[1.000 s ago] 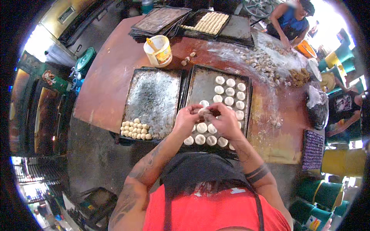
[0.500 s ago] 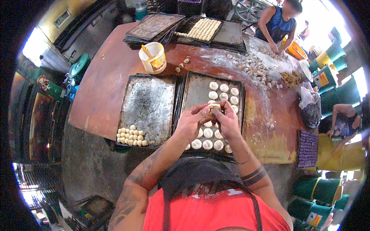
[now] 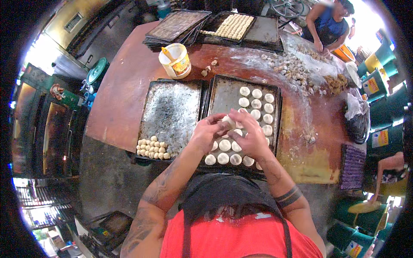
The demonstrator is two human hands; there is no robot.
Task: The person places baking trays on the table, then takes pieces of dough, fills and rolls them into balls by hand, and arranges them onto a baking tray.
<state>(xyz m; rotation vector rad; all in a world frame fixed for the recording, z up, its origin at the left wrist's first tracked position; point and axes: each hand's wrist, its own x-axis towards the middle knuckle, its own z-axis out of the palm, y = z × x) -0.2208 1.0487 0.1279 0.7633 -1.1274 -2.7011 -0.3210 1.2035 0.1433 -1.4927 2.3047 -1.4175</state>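
Note:
A pale piece of dough (image 3: 229,122) is up between my hands, above the right-hand baking tray (image 3: 221,96). My left hand (image 3: 207,131) grips it with the fingers and thumb. From the other side my right hand (image 3: 251,136) closes its fingertips on the same piece, and its thumb points toward the left hand. Rows of flat round dough pieces (image 3: 224,145) lie on this tray, partly hidden under my hands. Left of it, a second tray (image 3: 172,103) carries small dough balls (image 3: 153,147) bunched at its near left corner.
A white bucket (image 3: 175,62) with a yellow-handled tool stands beyond the trays. Stacked trays (image 3: 178,26) and a tray of dough balls (image 3: 235,26) are at the table's far side. Scattered lumps (image 3: 292,69) cover the floured far right, where another person (image 3: 328,26) works.
The dough between my hands now looks rounder and smoother. My right hand's fingers have shifted over its top, and the whole view has turned slightly.

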